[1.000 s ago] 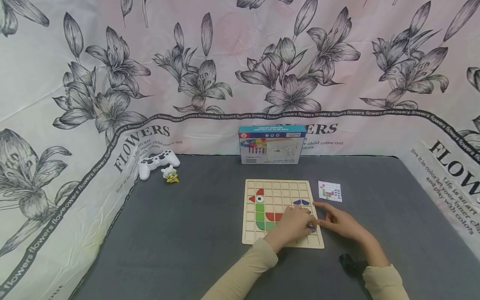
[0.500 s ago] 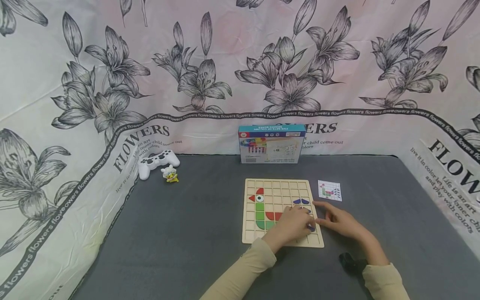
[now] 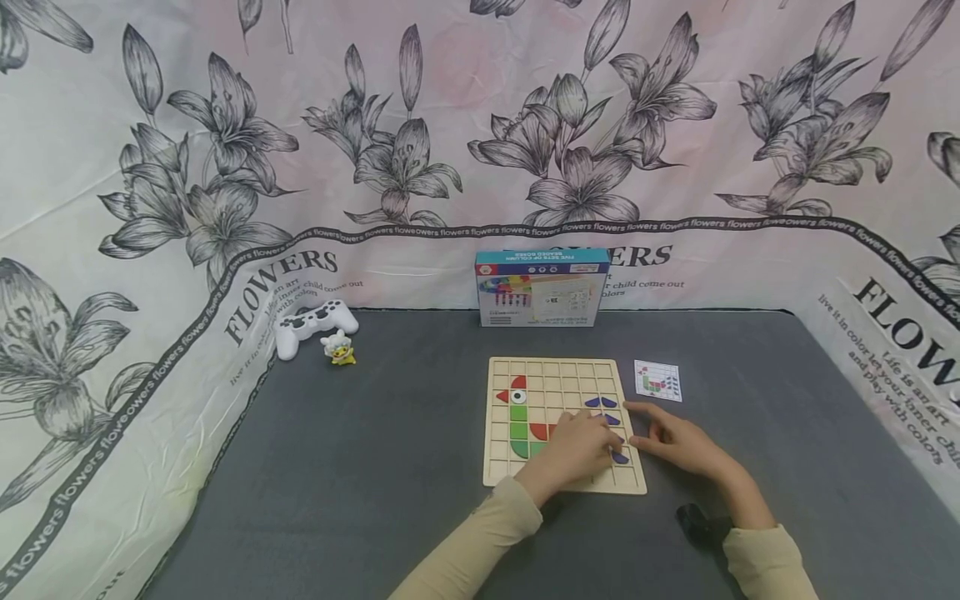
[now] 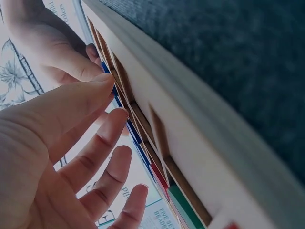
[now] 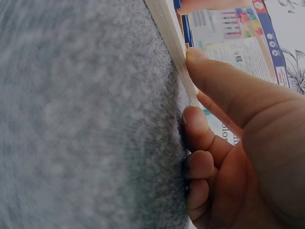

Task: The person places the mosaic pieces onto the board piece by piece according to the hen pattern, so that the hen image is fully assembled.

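Observation:
A wooden grid board [image 3: 498, 473] lies on the dark table, bearing flat coloured pieces in a bird-like pattern. My left hand [image 3: 573, 450] reaches over its lower right part, hiding some squares. Its fingertips are close to a blue piece [image 3: 620, 458]; in the left wrist view the thumb [image 4: 76, 100] and fingers are spread apart, with nothing between them. My right hand [image 3: 686, 446] rests at the board's right edge, index finger and thumb against it. In the right wrist view the thumb [image 5: 214, 71] touches the rim and the other fingers bend beside the table.
A pattern card [image 3: 658, 381] lies right of the board. Behind it stands a printed box [image 3: 542, 292]. At the left are a white game controller [image 3: 317, 325] and a small yellow-and-white figurine [image 3: 339, 347]. A black object [image 3: 693, 525] lies near my right forearm.
My left hand has drawn slightly left, showing more of the blue pieces at the board's right side. The right hand keeps its place at the edge.

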A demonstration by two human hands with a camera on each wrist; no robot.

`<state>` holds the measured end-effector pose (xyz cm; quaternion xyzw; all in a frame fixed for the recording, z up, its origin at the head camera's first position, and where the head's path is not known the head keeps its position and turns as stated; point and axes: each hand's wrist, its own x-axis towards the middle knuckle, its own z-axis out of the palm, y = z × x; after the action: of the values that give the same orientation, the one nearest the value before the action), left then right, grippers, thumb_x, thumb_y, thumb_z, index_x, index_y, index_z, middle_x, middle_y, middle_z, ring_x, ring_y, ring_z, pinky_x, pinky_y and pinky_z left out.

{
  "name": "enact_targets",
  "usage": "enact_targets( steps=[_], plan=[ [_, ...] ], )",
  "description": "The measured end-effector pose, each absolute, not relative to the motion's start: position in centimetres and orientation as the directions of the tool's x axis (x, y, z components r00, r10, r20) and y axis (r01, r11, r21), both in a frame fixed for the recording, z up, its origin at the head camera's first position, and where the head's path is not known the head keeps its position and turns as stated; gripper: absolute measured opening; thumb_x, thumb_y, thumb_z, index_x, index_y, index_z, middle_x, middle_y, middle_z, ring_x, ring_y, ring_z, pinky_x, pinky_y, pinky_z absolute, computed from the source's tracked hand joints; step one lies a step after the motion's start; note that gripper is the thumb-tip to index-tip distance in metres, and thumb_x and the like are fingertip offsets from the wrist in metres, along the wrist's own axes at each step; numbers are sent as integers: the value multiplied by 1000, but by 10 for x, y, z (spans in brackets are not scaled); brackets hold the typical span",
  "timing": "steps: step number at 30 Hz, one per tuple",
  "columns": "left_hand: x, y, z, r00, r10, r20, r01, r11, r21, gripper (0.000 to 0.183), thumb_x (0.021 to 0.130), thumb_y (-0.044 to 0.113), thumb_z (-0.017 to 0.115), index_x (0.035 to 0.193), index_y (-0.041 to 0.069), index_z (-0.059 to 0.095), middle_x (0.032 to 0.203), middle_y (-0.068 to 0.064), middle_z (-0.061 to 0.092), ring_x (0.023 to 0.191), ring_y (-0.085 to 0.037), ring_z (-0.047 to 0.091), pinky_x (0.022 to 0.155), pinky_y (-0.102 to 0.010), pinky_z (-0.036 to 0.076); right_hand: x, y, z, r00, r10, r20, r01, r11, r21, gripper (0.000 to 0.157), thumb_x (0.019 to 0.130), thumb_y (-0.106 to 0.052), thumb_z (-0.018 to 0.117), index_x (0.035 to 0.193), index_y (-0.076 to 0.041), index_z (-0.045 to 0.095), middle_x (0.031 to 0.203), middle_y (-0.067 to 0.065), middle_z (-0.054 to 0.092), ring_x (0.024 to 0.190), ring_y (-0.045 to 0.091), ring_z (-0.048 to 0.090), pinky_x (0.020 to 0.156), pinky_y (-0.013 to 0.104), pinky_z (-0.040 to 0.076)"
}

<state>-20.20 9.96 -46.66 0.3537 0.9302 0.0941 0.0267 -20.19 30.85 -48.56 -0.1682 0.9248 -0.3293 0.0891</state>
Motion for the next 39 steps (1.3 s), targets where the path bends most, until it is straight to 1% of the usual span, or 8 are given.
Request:
enact_targets(
  steps=[7, 15, 22, 30, 34, 39],
  plan=[
    [-202, 97, -465, -759, 651, -4, 635, 741, 216, 16, 85, 29, 64, 98, 36, 72, 97, 16, 61, 82, -6, 46, 72, -24, 37, -202, 308, -486, -928, -369, -50, -254, 725, -640, 56, 87, -34, 64, 135, -14, 44, 68, -3, 46, 53, 3, 38, 49, 22, 32],
    [-201, 97, -464, -757, 653, -3, 637, 740, 216, 16, 86, 29, 64, 98, 36, 72, 99, 16, 61, 86, -6, 47, 74, -26, 37, -202, 308, -486, -929, -366, -53, -251, 729, -636, 56, 87, -34, 64, 135, -14, 44, 69, -3, 46, 53, 3, 38, 49, 22, 32],
    [-201, 96, -464, -756, 654, -8, 637, 740, 216, 17, 85, 28, 64, 98, 36, 71, 99, 16, 61, 85, -6, 47, 75, -26, 38, -202, 308, -485, -929, -364, -60, -246, 733, -635, 57, 87, -36, 63, 136, -15, 44, 69, -3, 46, 54, 3, 38, 49, 22, 32],
    [-204, 102, -463, -711, 703, 35, 695, 694, 189, 16, 86, 31, 64, 100, 36, 70, 98, 17, 61, 95, -6, 51, 82, -29, 40, -201, 310, -486, -925, -377, -46, -261, 719, -644, 56, 87, -33, 63, 136, -14, 44, 69, -4, 47, 52, 3, 38, 48, 22, 33],
    [-205, 106, -464, -700, 713, 30, 706, 686, 175, 14, 86, 30, 64, 97, 36, 70, 95, 17, 61, 93, -5, 50, 82, -29, 40, -202, 310, -487, -924, -382, -34, -271, 714, -645, 55, 87, -33, 64, 135, -14, 45, 68, -4, 47, 53, 2, 39, 49, 22, 33],
    [-207, 108, -464, -706, 708, 18, 701, 694, 167, 11, 85, 31, 66, 93, 36, 71, 93, 17, 60, 90, -5, 49, 81, -29, 40, -202, 310, -487, -922, -386, -25, -280, 712, -644, 55, 86, -33, 64, 134, -14, 46, 68, -5, 47, 53, 2, 39, 49, 21, 33]
  ],
)
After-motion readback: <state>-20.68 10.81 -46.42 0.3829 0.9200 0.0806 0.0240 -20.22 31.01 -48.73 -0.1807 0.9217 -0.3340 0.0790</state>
